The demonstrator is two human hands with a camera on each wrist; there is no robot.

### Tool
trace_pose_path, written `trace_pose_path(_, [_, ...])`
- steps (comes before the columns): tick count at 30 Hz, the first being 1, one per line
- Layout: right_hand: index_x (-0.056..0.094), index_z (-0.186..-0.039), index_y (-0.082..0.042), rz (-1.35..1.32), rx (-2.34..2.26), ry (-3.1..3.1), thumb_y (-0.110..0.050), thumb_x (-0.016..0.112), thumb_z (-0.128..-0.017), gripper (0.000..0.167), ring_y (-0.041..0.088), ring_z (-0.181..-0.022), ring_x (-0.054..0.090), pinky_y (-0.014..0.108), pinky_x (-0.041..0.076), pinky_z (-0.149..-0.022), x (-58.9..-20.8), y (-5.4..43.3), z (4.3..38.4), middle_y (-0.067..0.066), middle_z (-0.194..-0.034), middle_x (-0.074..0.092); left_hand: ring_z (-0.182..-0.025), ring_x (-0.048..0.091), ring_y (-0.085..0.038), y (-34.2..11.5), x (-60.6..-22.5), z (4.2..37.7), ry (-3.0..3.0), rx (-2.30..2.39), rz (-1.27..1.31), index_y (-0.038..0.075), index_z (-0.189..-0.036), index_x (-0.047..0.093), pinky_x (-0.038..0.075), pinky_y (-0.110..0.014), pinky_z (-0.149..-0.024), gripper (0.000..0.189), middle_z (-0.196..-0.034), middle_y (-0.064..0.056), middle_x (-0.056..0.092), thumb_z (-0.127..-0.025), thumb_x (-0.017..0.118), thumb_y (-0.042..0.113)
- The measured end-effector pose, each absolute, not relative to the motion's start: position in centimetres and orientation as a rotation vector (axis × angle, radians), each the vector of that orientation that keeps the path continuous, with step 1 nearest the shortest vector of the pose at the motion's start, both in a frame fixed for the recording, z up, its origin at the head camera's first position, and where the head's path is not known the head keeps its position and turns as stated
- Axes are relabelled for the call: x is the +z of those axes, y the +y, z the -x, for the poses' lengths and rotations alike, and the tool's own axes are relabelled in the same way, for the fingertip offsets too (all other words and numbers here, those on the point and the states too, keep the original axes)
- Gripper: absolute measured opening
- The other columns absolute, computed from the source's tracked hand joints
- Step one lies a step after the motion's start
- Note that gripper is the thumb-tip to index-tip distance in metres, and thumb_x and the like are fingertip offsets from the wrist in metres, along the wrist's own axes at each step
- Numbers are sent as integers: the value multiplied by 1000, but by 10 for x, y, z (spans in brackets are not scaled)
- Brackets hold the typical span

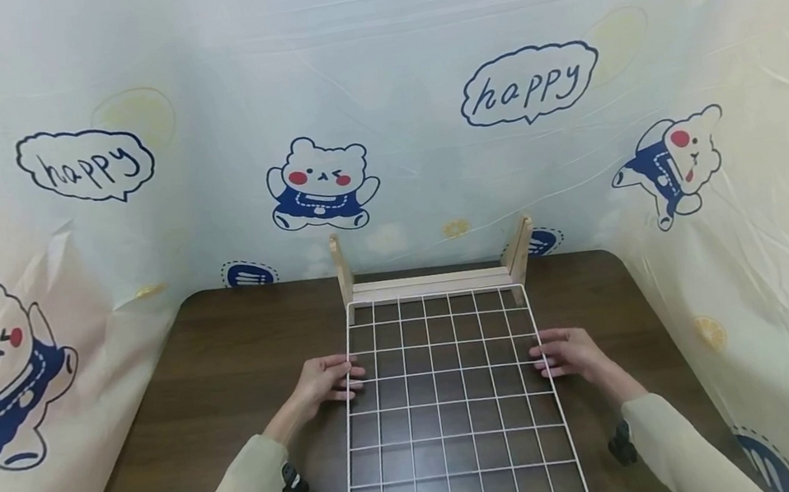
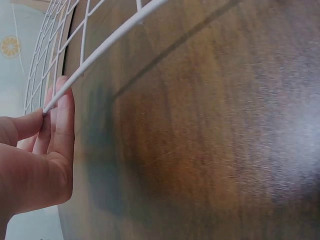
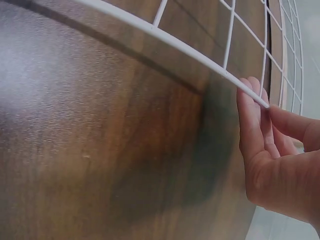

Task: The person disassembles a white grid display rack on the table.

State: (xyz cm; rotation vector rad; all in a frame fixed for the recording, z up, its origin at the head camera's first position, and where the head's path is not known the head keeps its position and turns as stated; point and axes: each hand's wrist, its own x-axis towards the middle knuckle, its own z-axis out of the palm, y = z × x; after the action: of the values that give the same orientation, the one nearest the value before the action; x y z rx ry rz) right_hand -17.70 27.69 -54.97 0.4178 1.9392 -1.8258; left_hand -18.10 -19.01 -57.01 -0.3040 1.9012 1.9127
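Observation:
A white wire grid panel (image 1: 454, 401) fills the middle of the head view, raised off the table as its shadow in both wrist views shows. My left hand (image 1: 326, 380) pinches its left edge rod, thumb on the near side and fingers behind, seen close in the left wrist view (image 2: 42, 145). On the opposite edge my right hand (image 1: 566, 352) holds the rod the same way, thumb against fingers, in the right wrist view. Behind the panel stands a pale wooden stand (image 1: 433, 284) with two uprights joined by a crosspiece. The panel's far edge overlaps the stand's front; whether they touch I cannot tell.
The dark brown wooden table (image 1: 233, 383) extends on both sides of the panel. A pale curtain (image 1: 414, 110) printed with bears and the word "happy" hangs behind and along both sides of the table. Dark bands sit at both sleeve cuffs.

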Motion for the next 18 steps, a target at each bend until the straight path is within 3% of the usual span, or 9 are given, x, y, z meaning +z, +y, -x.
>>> trace_pose_path(18, [37,-133,18,-380,-1848,1903,8,53,-93,44,27,-73,70,44,61,-67,-564,274,163,25,-98,69,-76,71,-29,-190,-583,166,1896,1919,255,-18,-126,50,61,-42,-63,32,-97,-28,68,-98,50,-2])
